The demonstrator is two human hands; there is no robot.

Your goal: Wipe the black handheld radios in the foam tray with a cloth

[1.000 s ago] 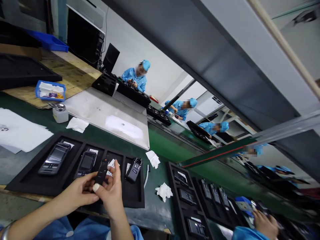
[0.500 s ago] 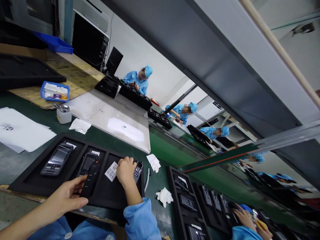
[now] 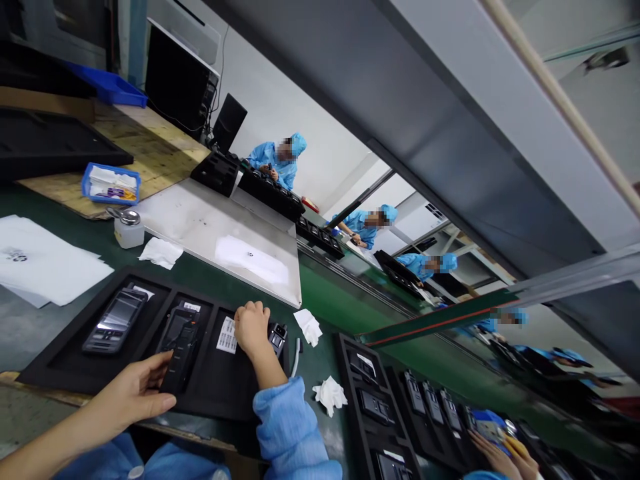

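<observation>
My left hand (image 3: 134,388) grips a black handset (image 3: 179,353), thumb on the near side and fingers behind, tilted so that its narrow side with buttons faces up. It is over the middle compartment of a black foam tray (image 3: 120,383). My right hand (image 3: 251,325) is closed at the edge of a white label sheet (image 3: 227,335) printed with small dark marks; its fingertips are partly hidden. A second handset (image 3: 114,321) lies screen up in the left compartment. Another black device (image 3: 277,337) sits at the tray's right end, just beyond my right wrist.
Crumpled white tissues (image 3: 330,395) lie right of the tray. More black trays (image 3: 357,417) of devices stand further right, near a co-worker's hands (image 3: 500,453). Behind are a pump bottle (image 3: 129,230), a blue box (image 3: 111,183) and white papers (image 3: 47,260). A panel slants overhead.
My right hand has shifted slightly up and the label sheet has turned more upright with it. My left hand and its handset stay nearly still.
</observation>
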